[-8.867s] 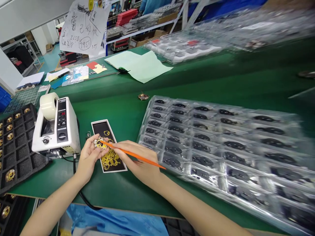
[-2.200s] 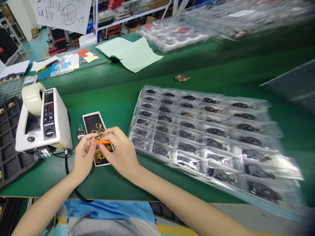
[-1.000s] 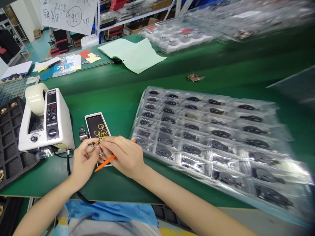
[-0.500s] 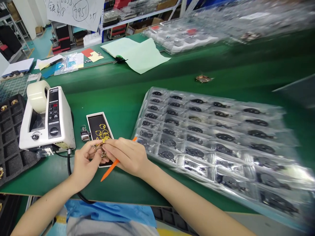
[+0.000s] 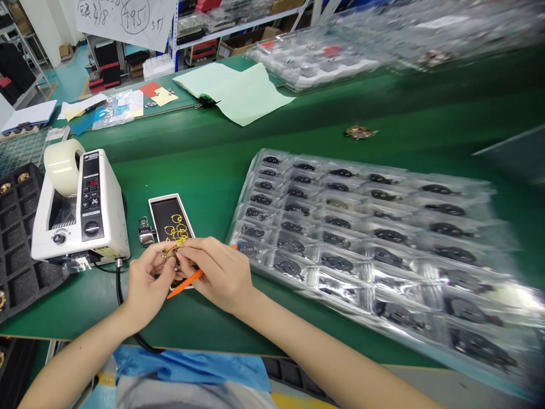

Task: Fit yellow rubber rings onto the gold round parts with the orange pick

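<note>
My left hand (image 5: pixel 147 278) pinches a small round gold part (image 5: pixel 170 254) at its fingertips, partly hidden by my fingers. My right hand (image 5: pixel 217 274) meets that part from the right and grips an orange pointed stick (image 5: pixel 186 282), which slants down-left across the palm side. Under both hands lies a black card (image 5: pixel 170 220) printed with gold figures, its lower end covered. A small metal tally counter (image 5: pixel 147 234) stands just left of the card.
A white tape dispenser (image 5: pixel 80 207) stands left of my hands, beside a black foam tray (image 5: pixel 17 227) holding gold parts. A large clear blister tray (image 5: pixel 361 250) of dark parts lies right. A loose gold part (image 5: pixel 360 132) and green paper (image 5: pixel 234 91) lie farther along the green bench.
The orange stick has swung from a steep slant to a shallower one. My fingers have closed in on the gold part. The view has shifted slightly.
</note>
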A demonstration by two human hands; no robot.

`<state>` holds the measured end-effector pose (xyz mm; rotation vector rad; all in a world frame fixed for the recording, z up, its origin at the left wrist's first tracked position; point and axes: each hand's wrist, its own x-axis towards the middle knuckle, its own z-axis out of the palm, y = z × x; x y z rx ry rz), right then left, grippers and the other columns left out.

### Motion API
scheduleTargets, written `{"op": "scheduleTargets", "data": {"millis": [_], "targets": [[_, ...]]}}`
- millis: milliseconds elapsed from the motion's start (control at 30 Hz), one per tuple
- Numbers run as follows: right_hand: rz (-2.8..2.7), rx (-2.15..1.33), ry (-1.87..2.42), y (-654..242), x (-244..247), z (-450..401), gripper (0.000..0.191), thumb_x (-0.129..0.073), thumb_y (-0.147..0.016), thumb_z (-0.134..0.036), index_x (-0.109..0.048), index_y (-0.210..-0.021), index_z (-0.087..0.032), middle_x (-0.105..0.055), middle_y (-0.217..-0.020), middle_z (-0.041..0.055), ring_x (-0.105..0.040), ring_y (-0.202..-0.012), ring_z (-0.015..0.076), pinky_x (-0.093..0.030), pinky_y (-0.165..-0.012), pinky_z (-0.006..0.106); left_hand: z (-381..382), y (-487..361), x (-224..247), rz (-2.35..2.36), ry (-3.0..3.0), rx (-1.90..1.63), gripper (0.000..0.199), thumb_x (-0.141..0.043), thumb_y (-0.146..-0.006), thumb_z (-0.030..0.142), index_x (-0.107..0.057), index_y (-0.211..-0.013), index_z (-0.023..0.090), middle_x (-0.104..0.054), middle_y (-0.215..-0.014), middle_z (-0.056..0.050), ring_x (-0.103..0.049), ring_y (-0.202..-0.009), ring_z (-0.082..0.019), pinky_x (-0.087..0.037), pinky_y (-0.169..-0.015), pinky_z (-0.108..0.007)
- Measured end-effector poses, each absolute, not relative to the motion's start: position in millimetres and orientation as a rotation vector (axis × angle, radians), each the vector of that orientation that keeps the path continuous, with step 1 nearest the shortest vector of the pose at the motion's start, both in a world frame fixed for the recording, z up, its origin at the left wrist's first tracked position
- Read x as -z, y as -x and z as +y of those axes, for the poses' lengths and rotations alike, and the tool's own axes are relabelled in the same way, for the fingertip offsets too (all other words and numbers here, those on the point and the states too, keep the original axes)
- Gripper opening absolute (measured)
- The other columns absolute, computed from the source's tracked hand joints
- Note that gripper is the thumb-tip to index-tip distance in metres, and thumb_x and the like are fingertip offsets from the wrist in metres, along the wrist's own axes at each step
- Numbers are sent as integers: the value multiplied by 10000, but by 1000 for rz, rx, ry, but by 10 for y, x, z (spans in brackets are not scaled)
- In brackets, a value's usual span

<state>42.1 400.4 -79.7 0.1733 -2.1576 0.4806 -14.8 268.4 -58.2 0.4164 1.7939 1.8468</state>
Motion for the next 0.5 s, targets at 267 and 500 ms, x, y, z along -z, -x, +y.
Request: {"op": "scheduleTargets", "data": {"millis": [267, 500], "targets": [[-2326, -1356, -58, -436, 619, 4181, 123, -431, -953, -262, -520, -882, -215, -513, -652, -30, -469, -532, 113, -382, -491, 235, 2711, 304, 577, 1654, -301, -1843, 314, -796, -650, 369, -579, -725, 153, -632, -591, 38, -579, -511, -89, -509, -527, -212], [-2485, -1529, -319, -440, 559, 4199, 235, -352, -982, -257, -464, -780, -217, -536, -737, -7, -491, -636, 124, -409, -594, 242, 2682, 357, 514, 1571, -291, -1768, 302, -792, -619, 321, -538, -623, 158, -572, -522, 43, -554, -411, -86, -409, -408, -184]]}}
